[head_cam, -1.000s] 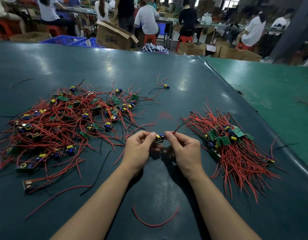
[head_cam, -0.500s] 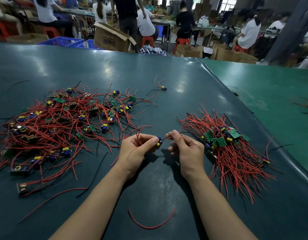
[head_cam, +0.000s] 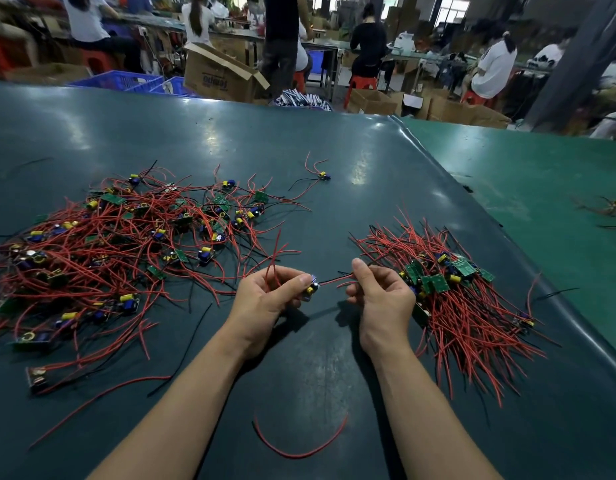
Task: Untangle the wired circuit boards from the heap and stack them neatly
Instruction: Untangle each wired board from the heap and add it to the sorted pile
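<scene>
1. The left hand point(head_cam: 268, 299) pinched a small board point(head_cam: 311, 287) between thumb and fingers at mid-table, and red leads looped up through the same fist, likely gathered there so they could not snag.

2. The right hand point(head_cam: 379, 296) sat at 3 o'clock from the board, its fingers curled round the wires point(head_cam: 334, 281) running out of the board's right side. The stretch between the hands looked taut, which suggests the leads were being drawn straight before stacking.

3. The heap point(head_cam: 126, 251) sprawled at 9 to 10 o'clock from the hands, boards and red wires crossing every way. That was the unsorted supply, within easy reach of the left hand.

4. The stack point(head_cam: 452, 292) lay at 3 o'clock, just beside the right hand, green boards bunched at its near-left and wires fanned outward. That layout reads as deliberate: boards together, tails combed one way.

5. One stray board point(head_cam: 323, 175) sat alone at 12 o'clock, well apart from both piles.

6. A loose red wire point(head_cam: 299, 445) curved on the table point(head_cam: 299, 140) at 6 o'clock, between the forearms, attached to nothing visible.

7. Judging by pile sizes, much of the heap remained unsorted.
</scene>
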A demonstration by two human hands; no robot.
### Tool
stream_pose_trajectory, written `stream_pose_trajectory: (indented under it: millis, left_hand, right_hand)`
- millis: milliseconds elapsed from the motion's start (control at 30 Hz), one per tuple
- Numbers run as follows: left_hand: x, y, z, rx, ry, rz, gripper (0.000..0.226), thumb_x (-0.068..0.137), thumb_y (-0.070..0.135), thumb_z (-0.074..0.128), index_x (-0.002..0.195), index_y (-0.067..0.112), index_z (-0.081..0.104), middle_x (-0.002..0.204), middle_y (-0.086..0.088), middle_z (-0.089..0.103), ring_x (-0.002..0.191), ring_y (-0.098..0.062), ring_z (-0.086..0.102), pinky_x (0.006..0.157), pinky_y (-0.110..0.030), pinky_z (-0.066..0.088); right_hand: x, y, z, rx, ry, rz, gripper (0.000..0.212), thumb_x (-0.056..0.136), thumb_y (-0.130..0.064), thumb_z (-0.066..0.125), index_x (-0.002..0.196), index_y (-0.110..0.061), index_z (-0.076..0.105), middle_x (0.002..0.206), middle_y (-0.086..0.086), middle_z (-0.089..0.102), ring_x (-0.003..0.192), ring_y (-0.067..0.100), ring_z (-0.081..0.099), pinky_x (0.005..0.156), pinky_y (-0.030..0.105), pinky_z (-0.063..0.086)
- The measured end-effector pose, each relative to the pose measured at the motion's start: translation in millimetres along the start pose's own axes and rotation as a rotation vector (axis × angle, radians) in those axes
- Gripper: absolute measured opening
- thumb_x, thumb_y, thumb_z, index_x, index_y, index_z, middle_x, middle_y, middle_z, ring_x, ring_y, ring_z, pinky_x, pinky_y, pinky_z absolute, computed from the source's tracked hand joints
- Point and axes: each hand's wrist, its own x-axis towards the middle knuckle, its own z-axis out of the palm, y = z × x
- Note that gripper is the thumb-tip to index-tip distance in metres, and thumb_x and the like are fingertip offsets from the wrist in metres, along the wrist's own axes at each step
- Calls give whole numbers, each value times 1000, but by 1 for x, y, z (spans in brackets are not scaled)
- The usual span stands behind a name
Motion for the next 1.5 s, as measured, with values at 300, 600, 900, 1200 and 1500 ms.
stream_pose_trajectory:
  millis: [300,600,900,1200,1500]
  left_hand:
    - [-2,-3,0,65,20,10,10,75,4,76,84,5,73,68,-9,69,61,-16,62,61,-19,52]
    - [-3,-2,-2,117,20,29,9,79,0,74,86,5,73,67,-7,69,60,-14,62,59,-19,51]
    - [-4,-4,2,32,47,68,25,67,16,78,91,9,74,80,-9,74,67,-14,67,65,-19,54]
    - [-3,-2,0,56,-10,47,27,62,11,78,88,3,73,77,-10,73,60,-14,63,58,-19,50]
    - [-6,3,1,-106,-8,15,21,61,-1,69,82,1,71,74,-11,72,56,-16,59,57,-20,49]
  right_hand:
    - [3,2,-1,57,42,-42,25,91,-2,66,81,-13,45,52,3,62,40,14,58,38,20,43]
    - [10,4,5,82,190,-38,36,90,-4,67,122,-1,49,61,5,71,45,11,62,38,18,41]
    - [-9,-3,1,-257,-312,18,26,85,-34,70,87,-9,67,59,3,66,45,11,55,41,18,39]
    - [-2,-1,-7,-38,-127,19,22,95,-14,63,75,-9,71,53,-3,58,41,4,45,40,15,34]
    - [12,5,9,104,178,92,39,100,-19,52,64,-8,59,40,-6,44,32,7,34,36,15,26]
